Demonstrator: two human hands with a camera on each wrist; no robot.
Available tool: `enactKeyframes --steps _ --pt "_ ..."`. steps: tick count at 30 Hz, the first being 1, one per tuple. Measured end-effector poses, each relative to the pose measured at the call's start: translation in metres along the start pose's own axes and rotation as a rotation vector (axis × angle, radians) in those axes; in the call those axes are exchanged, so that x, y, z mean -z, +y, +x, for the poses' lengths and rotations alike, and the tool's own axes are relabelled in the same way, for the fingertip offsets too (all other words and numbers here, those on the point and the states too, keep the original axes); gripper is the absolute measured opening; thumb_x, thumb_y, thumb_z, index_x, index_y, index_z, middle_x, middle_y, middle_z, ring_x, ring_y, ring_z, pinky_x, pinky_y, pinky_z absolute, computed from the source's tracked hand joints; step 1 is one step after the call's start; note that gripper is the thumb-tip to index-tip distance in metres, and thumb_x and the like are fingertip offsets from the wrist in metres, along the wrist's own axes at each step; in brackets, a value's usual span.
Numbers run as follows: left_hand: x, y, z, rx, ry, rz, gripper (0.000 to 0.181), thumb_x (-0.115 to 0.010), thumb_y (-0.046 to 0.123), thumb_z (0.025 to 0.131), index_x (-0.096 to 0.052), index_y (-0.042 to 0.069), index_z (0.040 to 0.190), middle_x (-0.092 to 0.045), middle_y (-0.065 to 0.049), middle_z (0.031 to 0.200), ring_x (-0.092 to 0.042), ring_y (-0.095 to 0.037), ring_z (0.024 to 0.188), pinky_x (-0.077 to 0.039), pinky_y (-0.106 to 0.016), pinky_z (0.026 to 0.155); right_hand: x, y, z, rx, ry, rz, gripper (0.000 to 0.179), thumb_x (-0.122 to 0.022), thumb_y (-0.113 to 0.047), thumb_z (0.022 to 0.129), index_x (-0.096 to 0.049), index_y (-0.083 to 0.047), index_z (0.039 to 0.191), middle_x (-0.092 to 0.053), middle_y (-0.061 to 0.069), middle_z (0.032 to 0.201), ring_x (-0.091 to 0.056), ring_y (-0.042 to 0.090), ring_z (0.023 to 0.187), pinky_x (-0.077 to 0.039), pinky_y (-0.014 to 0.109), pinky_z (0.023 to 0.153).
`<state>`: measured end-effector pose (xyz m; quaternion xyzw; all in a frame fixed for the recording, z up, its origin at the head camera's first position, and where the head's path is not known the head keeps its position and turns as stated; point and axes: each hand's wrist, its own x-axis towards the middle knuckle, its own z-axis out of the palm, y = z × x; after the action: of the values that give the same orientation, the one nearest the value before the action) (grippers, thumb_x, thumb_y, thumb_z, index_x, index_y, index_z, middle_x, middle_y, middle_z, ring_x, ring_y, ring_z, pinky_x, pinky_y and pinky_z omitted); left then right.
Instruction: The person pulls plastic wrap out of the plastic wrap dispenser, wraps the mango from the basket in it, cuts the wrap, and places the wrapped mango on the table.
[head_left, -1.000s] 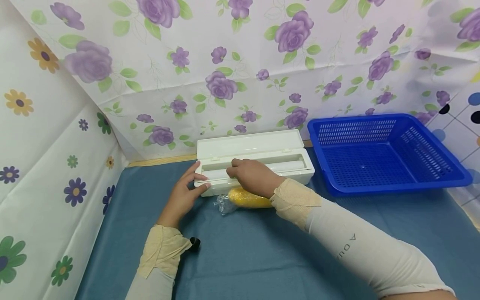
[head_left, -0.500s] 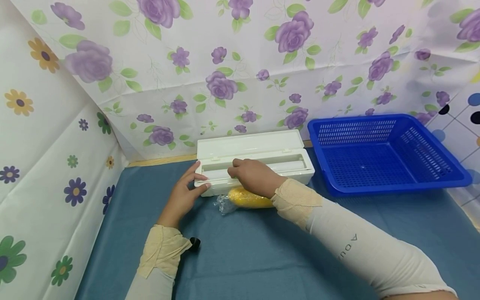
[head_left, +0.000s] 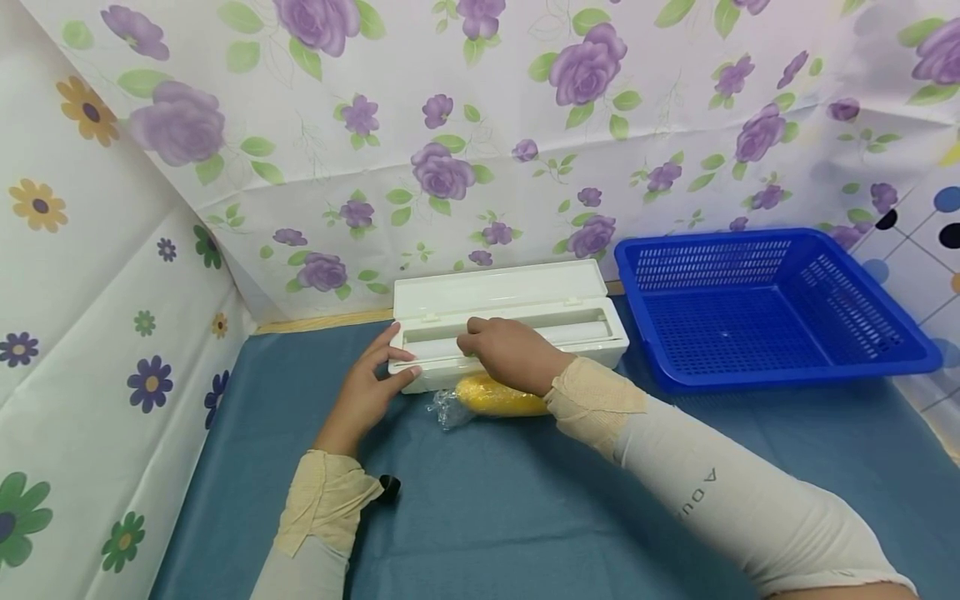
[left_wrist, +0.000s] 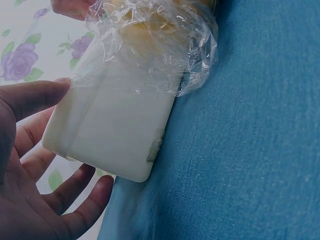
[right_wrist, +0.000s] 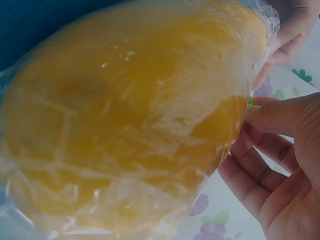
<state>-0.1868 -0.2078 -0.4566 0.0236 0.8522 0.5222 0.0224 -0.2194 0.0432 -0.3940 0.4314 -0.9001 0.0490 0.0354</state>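
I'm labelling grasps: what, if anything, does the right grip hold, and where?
Cannot tell: the right grip curls at the front edge of the white box; any hold is hidden.

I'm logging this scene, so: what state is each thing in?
White box: upright, open
Lid: swung back
White roll: inside the box, partly hidden
Yellow item: lying down, wrapped
Clear film: crumpled around it
Blue basket: upright, uncovered
Blue cloth: spread, lightly creased

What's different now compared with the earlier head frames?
The right hand has edged slightly rightward along the open white wrap dispenser. Nothing was visibly taken hold of or released. The left hand, dispenser, plastic-wrapped yellow item and blue plastic basket stayed put.
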Motion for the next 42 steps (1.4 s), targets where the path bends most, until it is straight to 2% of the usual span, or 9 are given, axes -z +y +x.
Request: enactKeyframes --steps 11,23,42 --pt "0.0 0.0004 -0.0003 0.003 0.003 0.001 0.025 -0.074 0.031 0.094 -0.071 0.011 0.109 -0.028 0.015 0.166 -0.014 -0.022 0.159 -0.016 -0.056 0.126 0.0018 -0.0002 -0.0017 0.007 0.006 -0.017 0.015 -0.062 -0.003 0.098 -0.069 -0.013 0.107 -0.066 0.005 0.103 -0.069 0.021 0.086 -0.059 0.033 0.078" --pt "0.0001 0.0014 -0.0017 0.02 -0.001 0.005 0.024 -0.073 0.029 0.094 -0.07 0.011 0.109 -0.027 0.016 0.166 -0.013 -0.022 0.159 -0.016 -0.056 0.126 0.0002 0.0003 -0.0032 -0.001 -0.005 -0.014 0.017 -0.058 -0.003 0.1 -0.068 -0.013 0.108 -0.065 0.005 0.104 -0.069 0.022 0.087 -0.059 0.033 0.078" --pt "-0.0002 0.002 -0.0017 0.012 0.004 0.007 0.024 -0.073 0.028 0.094 -0.07 0.01 0.109 -0.027 0.014 0.166 -0.014 -0.023 0.159 -0.018 -0.056 0.126 -0.0007 0.0048 -0.0062 -0.021 -0.011 -0.02 0.02 -0.058 0.0 0.099 -0.068 -0.014 0.11 -0.065 0.005 0.105 -0.069 0.021 0.086 -0.059 0.033 0.078"
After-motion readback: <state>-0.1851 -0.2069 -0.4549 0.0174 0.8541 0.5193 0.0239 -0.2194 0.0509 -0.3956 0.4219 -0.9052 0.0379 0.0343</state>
